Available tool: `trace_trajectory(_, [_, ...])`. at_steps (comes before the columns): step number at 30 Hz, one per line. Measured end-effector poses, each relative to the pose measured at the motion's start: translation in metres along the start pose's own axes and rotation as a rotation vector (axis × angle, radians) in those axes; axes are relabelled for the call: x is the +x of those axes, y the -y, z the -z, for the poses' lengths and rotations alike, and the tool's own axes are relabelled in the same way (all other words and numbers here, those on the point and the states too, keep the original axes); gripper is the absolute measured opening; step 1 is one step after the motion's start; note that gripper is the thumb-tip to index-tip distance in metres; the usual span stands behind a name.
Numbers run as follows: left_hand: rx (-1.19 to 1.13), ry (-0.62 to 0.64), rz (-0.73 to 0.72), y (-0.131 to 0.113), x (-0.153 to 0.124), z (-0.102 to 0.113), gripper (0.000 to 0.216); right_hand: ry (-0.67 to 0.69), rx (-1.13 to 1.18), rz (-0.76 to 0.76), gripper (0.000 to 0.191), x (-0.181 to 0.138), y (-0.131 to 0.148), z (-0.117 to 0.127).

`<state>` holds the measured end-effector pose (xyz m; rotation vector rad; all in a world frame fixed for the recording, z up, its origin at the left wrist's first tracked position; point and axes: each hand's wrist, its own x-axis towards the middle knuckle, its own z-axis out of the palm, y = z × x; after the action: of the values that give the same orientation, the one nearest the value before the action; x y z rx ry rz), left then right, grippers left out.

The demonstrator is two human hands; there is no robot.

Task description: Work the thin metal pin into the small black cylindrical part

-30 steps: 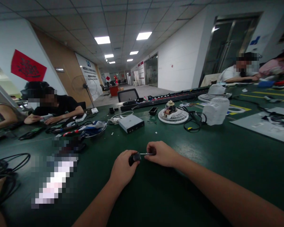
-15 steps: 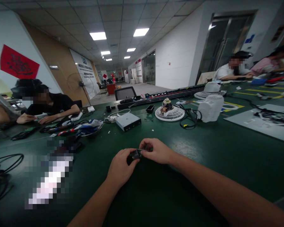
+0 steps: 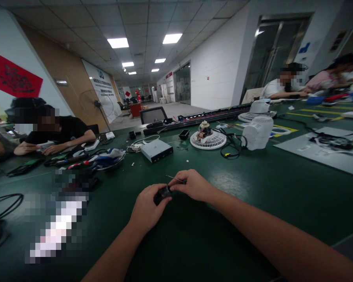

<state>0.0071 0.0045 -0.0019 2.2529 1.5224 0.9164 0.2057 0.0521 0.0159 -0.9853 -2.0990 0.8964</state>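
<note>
My left hand (image 3: 147, 205) is closed around a small black cylindrical part (image 3: 166, 191), thumb below and fingers over the top. The part's round end faces right, toward my other hand. Between the fingers of my right hand (image 3: 195, 186) is a thin metal rod (image 3: 174, 178), its free end pointing up and left above the cylinder. The right fingertips are right beside the cylinder's end; whether they touch it I cannot tell. Both hands are just over the green table (image 3: 238, 219). The palms and the rod's other end are hidden.
Beyond my hands lie a silver disc drive (image 3: 156, 150), a small black box (image 3: 184, 134) and a white fan grille with motor (image 3: 208, 140). A white housing (image 3: 259, 133) and a grey board (image 3: 326, 152) stand right. Across the table, a person (image 3: 64, 131) sits left; others are at right.
The metal rod has swung up, from lying near the cylinder's end to pointing up-left above it. Both hands stay close together. The whole view has shifted slightly.
</note>
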Motion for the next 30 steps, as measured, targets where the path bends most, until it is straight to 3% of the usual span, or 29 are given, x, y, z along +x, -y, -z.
trace_trajectory(6, [-0.013, 0.026, -0.025, 0.001, -0.002, 0.000, 0.034, -0.035, -0.014, -0.108, 0.014, 0.003, -0.009, 0.001])
trace_trajectory(11, [-0.042, 0.053, -0.076, -0.001, -0.003, 0.002, 0.033, 0.061, -0.096, -0.095, 0.020, 0.003, -0.014, 0.001])
trace_trajectory(16, [-0.103, 0.024, -0.115, -0.002, -0.003, 0.004, 0.030, 0.060, -0.206, -0.045, 0.027, 0.000, -0.007, -0.001])
trace_trajectory(20, [-0.122, 0.012, -0.079, 0.000, -0.002, 0.002, 0.029, 0.123, -0.094, -0.027, 0.025, -0.001, -0.005, -0.002])
trace_trajectory(24, [-0.137, 0.054, -0.084, -0.002, -0.003, 0.001, 0.027, 0.229, 0.104, -0.131, 0.022, 0.000, -0.010, -0.002])
trace_trajectory(30, [-0.134, 0.029, -0.104, -0.003, -0.003, 0.000, 0.024, 0.168, -0.063, -0.106, 0.020, -0.002, -0.003, -0.009])
